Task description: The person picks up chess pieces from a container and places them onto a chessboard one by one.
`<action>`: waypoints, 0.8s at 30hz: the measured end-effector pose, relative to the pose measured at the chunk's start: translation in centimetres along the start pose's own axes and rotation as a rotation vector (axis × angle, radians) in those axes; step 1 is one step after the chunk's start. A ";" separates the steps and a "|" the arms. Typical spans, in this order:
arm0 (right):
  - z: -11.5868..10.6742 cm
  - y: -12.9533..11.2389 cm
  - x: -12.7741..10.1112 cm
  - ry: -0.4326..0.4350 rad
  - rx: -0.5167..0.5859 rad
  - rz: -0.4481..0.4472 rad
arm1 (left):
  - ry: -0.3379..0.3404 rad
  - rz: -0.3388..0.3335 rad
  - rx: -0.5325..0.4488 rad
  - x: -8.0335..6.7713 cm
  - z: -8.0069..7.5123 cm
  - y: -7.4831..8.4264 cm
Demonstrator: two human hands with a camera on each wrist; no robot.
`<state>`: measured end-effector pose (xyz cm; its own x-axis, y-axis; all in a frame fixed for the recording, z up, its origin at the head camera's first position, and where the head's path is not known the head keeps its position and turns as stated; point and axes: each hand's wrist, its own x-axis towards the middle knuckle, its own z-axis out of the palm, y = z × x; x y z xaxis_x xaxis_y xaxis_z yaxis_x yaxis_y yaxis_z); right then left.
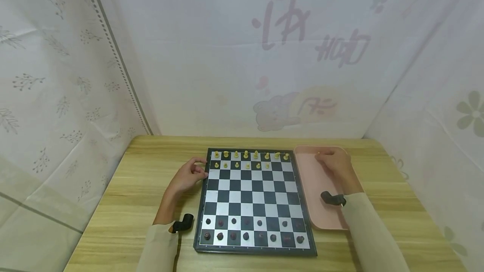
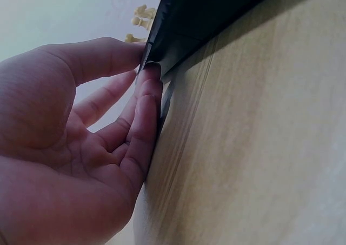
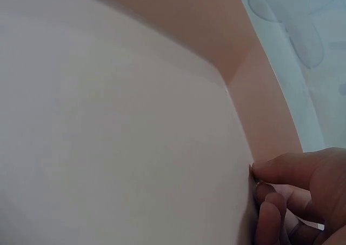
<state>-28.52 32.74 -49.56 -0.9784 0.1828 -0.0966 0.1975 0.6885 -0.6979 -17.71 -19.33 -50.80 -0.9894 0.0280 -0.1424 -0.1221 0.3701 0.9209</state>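
Observation:
My left hand (image 1: 188, 175) is at the left edge of a black-framed chessboard (image 1: 240, 197). In the left wrist view its thumb lies along the board's upper edge and the curled fingers (image 2: 141, 112) are against the side near the tabletop. Far to the right, my right hand (image 1: 335, 160) reaches into the upper end of a pink tray (image 1: 321, 211). Thumb and fingers pinch together there, and a pale yellow bit of a small chess piece (image 1: 318, 153) shows at the fingertips; the rest is hidden. The right wrist view shows those fingertips low against the tray's wall (image 3: 265, 104).
Yellow chess pieces (image 1: 245, 154) fill the board's far row, with several pawns (image 1: 237, 165) before them. Dark pieces (image 1: 246, 236) stand in the two near rows. The wooden table (image 1: 121, 205) extends on both sides, and printed cloth (image 1: 211, 74) hangs behind.

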 end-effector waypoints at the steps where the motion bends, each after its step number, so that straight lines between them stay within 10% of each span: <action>1: 0.1 0.1 0.0 0.004 0.004 0.000 | 0.000 0.001 0.000 0.0 0.0 0.0; 24: 0.6 -0.8 -1.1 -0.004 -0.050 -0.032 | -0.005 0.003 -0.004 0.0 -0.1 0.0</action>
<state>-27.59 31.57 -49.34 -0.9844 0.1576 -0.0778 0.1691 0.7284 -0.6639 -17.74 -19.41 -50.82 -0.9893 0.0336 -0.1419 -0.1199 0.3665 0.9226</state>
